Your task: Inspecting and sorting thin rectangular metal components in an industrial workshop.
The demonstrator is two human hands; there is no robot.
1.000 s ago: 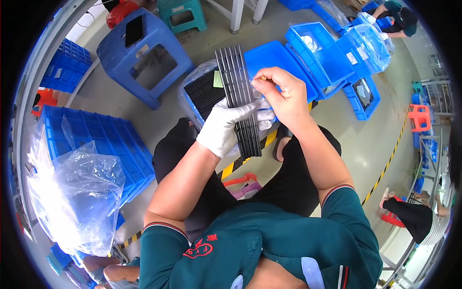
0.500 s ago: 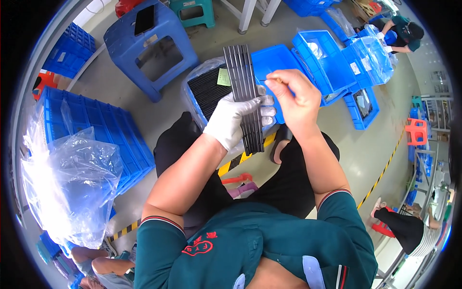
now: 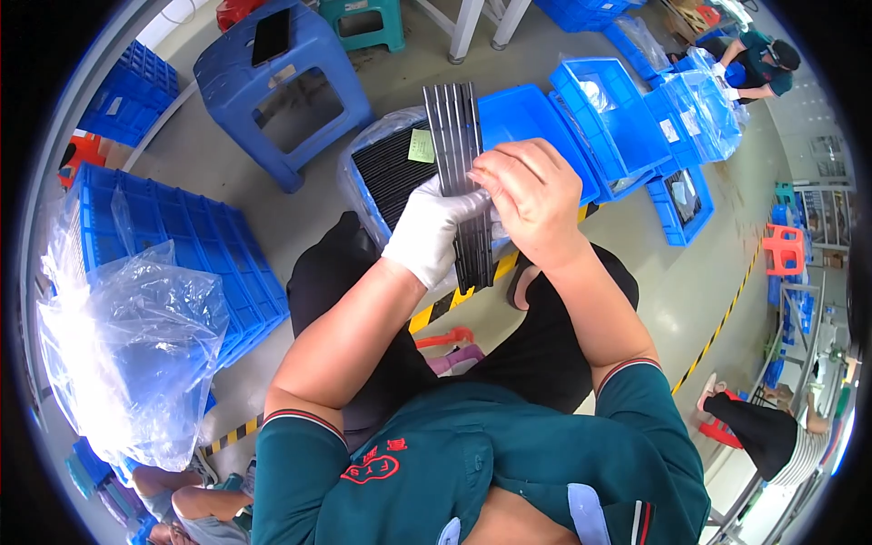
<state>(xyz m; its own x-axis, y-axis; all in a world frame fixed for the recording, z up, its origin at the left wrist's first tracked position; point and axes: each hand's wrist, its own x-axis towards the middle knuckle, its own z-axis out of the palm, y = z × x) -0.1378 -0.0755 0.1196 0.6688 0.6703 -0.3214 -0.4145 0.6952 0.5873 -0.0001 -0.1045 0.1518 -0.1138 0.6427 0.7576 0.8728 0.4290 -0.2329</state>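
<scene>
Seated person, view from above onto both hands.

Left hand (image 3: 434, 234): white glove on, closed around a bundle of long dark strips (image 3: 461, 163). Grip sits roughly at mid-length of the bundle, gloved fingers wrapped across its front face.

Right hand (image 3: 534, 195): bare, curled, fingertips pressed on the right edge of the same bundle, just beside the gloved fingers. Hands touch or nearly touch each other; cannot tell which. Whether the right hand fully grips or only pinches the edge cannot be told.

Strips: held close to upright in the frame, slightly tilted. Upper end stands clear above both hands; lower end hangs below the glove, over the person's dark trousers. Several strips lie side by side, flat faces toward the camera.

Surroundings: behind the bundle on the floor, a blue bin (image 3: 400, 168) lined with clear plastic and filled with dark stacked parts, a small green slip lying on top. More blue bins (image 3: 627, 118) to the right of it. Blue plastic stool (image 3: 282, 82) at upper left, a dark flat object on its seat. Stacked blue crates (image 3: 173, 245) at left with a large clear plastic bag (image 3: 127, 354) draped over them. Yellow-and-black floor tape (image 3: 445, 304) runs under the person's legs. Other people at upper right and lower right, well apart.
</scene>
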